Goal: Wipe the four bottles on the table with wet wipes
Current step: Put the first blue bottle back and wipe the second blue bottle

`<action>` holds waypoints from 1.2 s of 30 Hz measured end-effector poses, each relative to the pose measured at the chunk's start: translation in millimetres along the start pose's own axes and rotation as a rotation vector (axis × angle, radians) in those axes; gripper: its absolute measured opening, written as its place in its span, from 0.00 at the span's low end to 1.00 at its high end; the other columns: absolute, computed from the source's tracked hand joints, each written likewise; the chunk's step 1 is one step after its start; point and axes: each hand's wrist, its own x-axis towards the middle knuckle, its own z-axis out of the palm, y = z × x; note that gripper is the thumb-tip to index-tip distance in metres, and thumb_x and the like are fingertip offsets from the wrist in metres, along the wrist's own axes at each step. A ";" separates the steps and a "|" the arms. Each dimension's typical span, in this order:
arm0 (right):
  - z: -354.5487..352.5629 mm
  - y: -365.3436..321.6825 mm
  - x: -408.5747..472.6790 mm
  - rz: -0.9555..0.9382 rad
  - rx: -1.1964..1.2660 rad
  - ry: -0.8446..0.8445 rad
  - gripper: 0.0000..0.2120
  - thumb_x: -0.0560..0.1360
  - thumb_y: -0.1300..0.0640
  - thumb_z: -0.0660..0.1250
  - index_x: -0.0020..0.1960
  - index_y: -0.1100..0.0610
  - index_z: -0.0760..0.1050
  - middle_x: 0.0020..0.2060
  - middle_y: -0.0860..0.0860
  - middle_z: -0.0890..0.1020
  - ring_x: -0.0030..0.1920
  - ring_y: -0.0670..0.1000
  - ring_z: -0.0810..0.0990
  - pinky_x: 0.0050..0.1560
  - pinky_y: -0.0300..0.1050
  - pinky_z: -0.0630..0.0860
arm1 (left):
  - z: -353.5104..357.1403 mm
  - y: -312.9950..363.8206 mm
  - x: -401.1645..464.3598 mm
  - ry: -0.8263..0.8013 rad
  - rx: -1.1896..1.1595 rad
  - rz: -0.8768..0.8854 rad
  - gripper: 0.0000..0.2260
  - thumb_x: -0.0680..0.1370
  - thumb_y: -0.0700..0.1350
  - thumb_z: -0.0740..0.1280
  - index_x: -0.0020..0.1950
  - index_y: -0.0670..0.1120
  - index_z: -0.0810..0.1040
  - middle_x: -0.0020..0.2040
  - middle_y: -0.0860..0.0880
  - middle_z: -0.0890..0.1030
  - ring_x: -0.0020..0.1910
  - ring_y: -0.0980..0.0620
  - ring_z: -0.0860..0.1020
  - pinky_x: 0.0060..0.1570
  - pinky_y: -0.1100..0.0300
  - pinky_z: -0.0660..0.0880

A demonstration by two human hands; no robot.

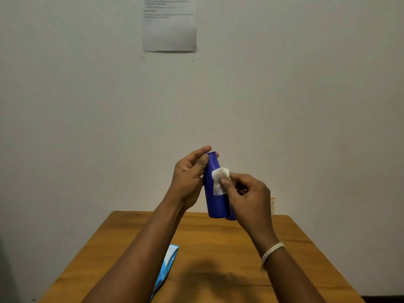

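Two hands work a blue bottle point(215, 193) held up in the air above the far edge of the wooden table point(284, 243), upright w/ a slight tilt, cap end up. Left hand point(189, 178) grips the bottle's left side near the top: thumb on the neck, index finger stretched out past the cap, other fingers curled round behind. Right hand point(247, 195) pinches a small white wet wipe point(219, 179) btwn thumb and fingertips and presses it on the bottle's front, approx mid-body; remaining fingers curled in. A second blue bottle point(231, 215) peeks out just behind, mostly hidden by the right hand. Wet wipe pack point(167, 267), blue and white, lies on the table nr its left edge, partly under the left forearm. White thread band point(271, 253) on right wrist.
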 end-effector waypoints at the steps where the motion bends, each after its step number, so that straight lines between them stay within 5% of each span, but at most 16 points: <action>1: -1.3 4.5 -9.0 0.030 0.002 -0.029 0.13 0.75 0.50 0.71 0.57 0.53 0.82 0.46 0.45 0.85 0.46 0.44 0.84 0.44 0.43 0.84 | -2.0 -0.7 0.4 0.023 -0.023 0.005 0.14 0.83 0.40 0.60 0.68 0.43 0.75 0.59 0.45 0.83 0.58 0.47 0.82 0.49 0.57 0.82; 5: -3.6 4.7 -20.9 0.144 0.081 -0.144 0.09 0.75 0.48 0.71 0.54 0.48 0.81 0.45 0.45 0.86 0.47 0.45 0.84 0.44 0.45 0.85 | -5.7 -3.5 -3.6 0.005 -0.017 0.004 0.13 0.84 0.40 0.59 0.68 0.44 0.75 0.60 0.45 0.83 0.59 0.46 0.81 0.49 0.58 0.82; 11: -5.4 -12.7 13.4 0.079 0.139 -0.055 0.10 0.76 0.49 0.70 0.56 0.49 0.82 0.43 0.43 0.86 0.46 0.43 0.84 0.43 0.43 0.85 | 3.4 -8.5 -11.2 -0.154 0.123 -0.001 0.15 0.84 0.40 0.60 0.71 0.43 0.73 0.65 0.43 0.80 0.63 0.43 0.79 0.55 0.53 0.80; 23: -23.1 22.4 -33.5 0.237 0.130 -0.287 0.09 0.73 0.54 0.75 0.53 0.49 0.84 0.44 0.44 0.87 0.47 0.42 0.85 0.46 0.42 0.83 | -7.5 -10.7 -5.2 0.089 -0.165 0.030 0.14 0.84 0.39 0.59 0.69 0.43 0.73 0.60 0.44 0.83 0.57 0.48 0.82 0.49 0.58 0.82; 30: -23.7 30.8 0.5 0.211 0.075 -0.084 0.08 0.74 0.56 0.74 0.52 0.54 0.83 0.43 0.45 0.86 0.44 0.43 0.84 0.38 0.35 0.80 | 8.1 -51.2 -3.5 -0.032 0.243 0.042 0.14 0.82 0.40 0.64 0.68 0.46 0.75 0.60 0.49 0.82 0.56 0.52 0.82 0.46 0.64 0.80; 36: -19.5 97.1 12.0 0.338 -0.032 -0.080 0.05 0.73 0.55 0.75 0.49 0.54 0.85 0.41 0.47 0.86 0.43 0.48 0.84 0.46 0.48 0.83 | -32.1 -107.0 61.4 0.060 0.689 0.010 0.14 0.80 0.42 0.69 0.66 0.47 0.77 0.60 0.51 0.81 0.52 0.56 0.79 0.35 0.74 0.75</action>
